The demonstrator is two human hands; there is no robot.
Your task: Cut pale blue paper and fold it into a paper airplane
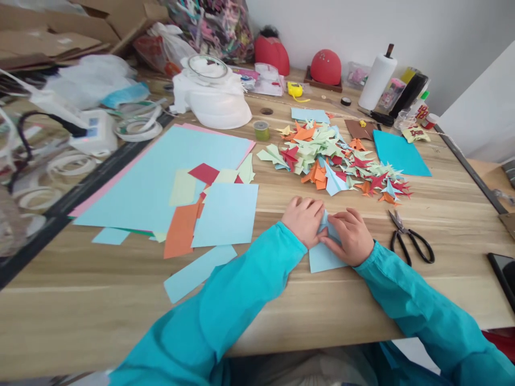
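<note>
Wood-grained surface (277, 327) fills the foreground; nearest on it, a partly folded piece of light-blue paper (325, 261) sits under both hands; the left grip (303, 220) rests bent fingers on its upper part, though whether the thumb closes on it I cannot tell; the right grip (351, 236) pinches the folded part between thumb and forefinger; to make this crease well, the left should keep the sheet flat while the right matches the edges, then runs firmly along the fold, since thin paper would likely skew if both pressed at once; black-handled scissors (410, 238) lie just right of the right grip, blades slightly parted; left of the left grip are a light-blue rectangle (229, 214), an orange piece (180, 230) and, farther out, a stack of large sheets (132, 187); beyond both grips spreads a heap of folded paper shapes (317, 147), with a turquoise sheet (402, 153) at its right; past these, far to the right, stands a pink-lidded clear jar (392, 94), its contents too small to name; far to the left, a clear plastic bag (219, 27) bulges with multicoloured pieces, beside a white plastic bag (173, 43) showing something red; farther left gapes a cardboard box (88, 27), its inside hidden.
</note>
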